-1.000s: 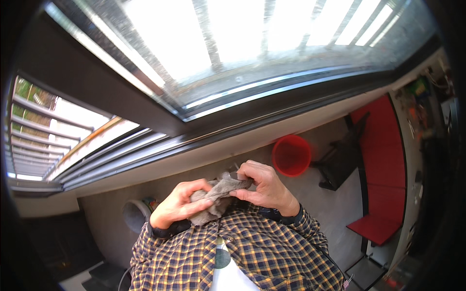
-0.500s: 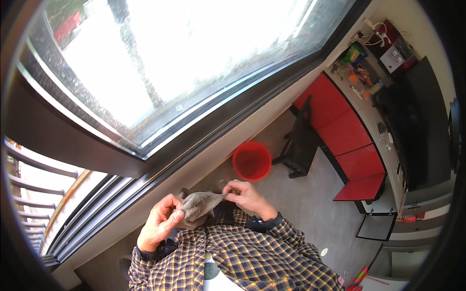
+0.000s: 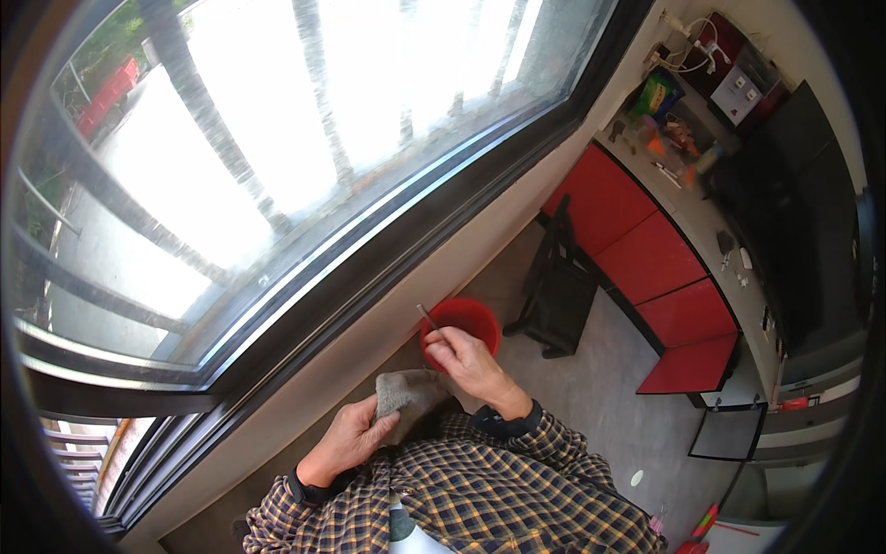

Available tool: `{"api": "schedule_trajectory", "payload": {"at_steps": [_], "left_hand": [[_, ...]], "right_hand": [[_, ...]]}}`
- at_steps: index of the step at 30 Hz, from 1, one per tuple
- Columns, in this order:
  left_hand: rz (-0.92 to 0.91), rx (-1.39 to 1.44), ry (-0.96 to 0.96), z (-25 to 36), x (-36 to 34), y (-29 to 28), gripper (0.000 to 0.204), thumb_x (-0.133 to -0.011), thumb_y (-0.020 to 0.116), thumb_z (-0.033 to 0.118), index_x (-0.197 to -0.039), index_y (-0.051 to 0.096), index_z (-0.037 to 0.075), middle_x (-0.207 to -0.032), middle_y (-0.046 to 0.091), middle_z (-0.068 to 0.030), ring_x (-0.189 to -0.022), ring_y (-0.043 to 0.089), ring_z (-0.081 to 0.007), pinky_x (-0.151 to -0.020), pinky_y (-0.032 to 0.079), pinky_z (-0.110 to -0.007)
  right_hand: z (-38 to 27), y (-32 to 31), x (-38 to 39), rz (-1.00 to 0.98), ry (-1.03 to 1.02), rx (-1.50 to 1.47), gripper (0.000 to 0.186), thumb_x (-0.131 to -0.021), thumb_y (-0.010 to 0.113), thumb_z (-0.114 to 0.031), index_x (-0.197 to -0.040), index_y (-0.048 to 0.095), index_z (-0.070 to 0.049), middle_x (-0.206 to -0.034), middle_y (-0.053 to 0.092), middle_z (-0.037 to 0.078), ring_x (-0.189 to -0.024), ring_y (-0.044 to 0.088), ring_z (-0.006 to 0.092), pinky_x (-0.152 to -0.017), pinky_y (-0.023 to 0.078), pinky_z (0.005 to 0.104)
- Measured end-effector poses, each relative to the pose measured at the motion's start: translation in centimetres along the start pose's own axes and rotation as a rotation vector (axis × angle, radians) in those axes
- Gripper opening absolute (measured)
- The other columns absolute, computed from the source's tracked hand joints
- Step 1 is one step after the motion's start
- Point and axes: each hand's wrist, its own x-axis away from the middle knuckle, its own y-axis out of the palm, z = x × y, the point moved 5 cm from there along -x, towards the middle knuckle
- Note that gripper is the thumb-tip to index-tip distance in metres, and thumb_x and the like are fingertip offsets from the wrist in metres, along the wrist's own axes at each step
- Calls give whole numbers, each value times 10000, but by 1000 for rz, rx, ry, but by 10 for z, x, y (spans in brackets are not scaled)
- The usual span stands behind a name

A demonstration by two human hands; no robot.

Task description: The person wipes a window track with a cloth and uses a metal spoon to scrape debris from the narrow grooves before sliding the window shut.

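Observation:
A grey fluffy cloth (image 3: pixel 402 391) hangs in front of my checked shirt. My left hand (image 3: pixel 349 438) grips its left end between thumb and fingers. My right hand (image 3: pixel 473 369) is closed in a pinch, over the near side of a red bucket (image 3: pixel 489 325) on the floor. A thin greyish strip (image 3: pixel 424 315) juts out beyond its fingertips; it looks like an edge of the cloth. The part of the cloth near my right wrist is partly hidden.
A large sliding window (image 3: pixel 268 166) with a dark frame runs along the left, bars behind its glass. Beyond the bucket stands a black chair (image 3: pixel 556 300). Red cabinets (image 3: pixel 637 249) line the right side, one door (image 3: pixel 688 363) swung out, under a cluttered counter (image 3: pixel 711 226).
My right hand has moved forward, up to the bucket. The cloth has gone from bunched up to more spread out. The window and room have shifted in view.

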Motion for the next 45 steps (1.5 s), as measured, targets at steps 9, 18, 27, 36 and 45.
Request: {"api": "schedule_trajectory", "payload": {"at_steps": [9, 18, 27, 36, 45], "left_hand": [[87, 156, 101, 25, -13, -7, 390, -1013, 511, 263, -1307, 500, 7, -1096, 608, -42, -999, 532, -128, -905, 450, -287], [76, 218, 168, 67, -43, -14, 442, -1016, 505, 242, -1386, 438, 12, -1198, 560, -17, -1092, 490, -109, -962, 403, -259], [53, 231, 314, 85, -72, -14, 441, -1014, 505, 253, -1377, 445, 9, -1178, 567, -30, -1076, 506, -119, -947, 421, -274], [72, 331, 262, 80, -76, -30, 498, -999, 525, 300, -1393, 428, 11, -1248, 541, -26, -1136, 488, -117, -993, 400, -285], [-174, -538, 505, 131, -46, 11, 560, -809, 683, 62, -1330, 572, 234, -928, 547, -115, -752, 623, -267, -685, 543, -347]], "right_hand": [[-9, -41, 46, -89, 96, -292, 233, -978, 520, -52, -1181, 621, 6, -877, 665, 47, -748, 616, 83, -672, 498, 209], [67, -39, 83, -147, 589, -508, 216, -973, 547, -95, -1166, 605, -15, -766, 621, 4, -628, 579, 60, -585, 506, 194], [15, -39, 76, -211, 467, -626, 318, -1004, 491, -137, -1306, 543, -49, -723, 633, 16, -559, 609, 92, -523, 467, 196], [-50, -79, 59, -233, 213, -717, 423, -956, 539, -47, -1375, 486, -19, -764, 617, 40, -604, 590, 72, -576, 500, 191], [-40, -59, 51, -37, 265, -364, 323, -959, 550, -87, -1274, 602, -40, -706, 608, -20, -517, 508, 18, -469, 408, 165]]}}
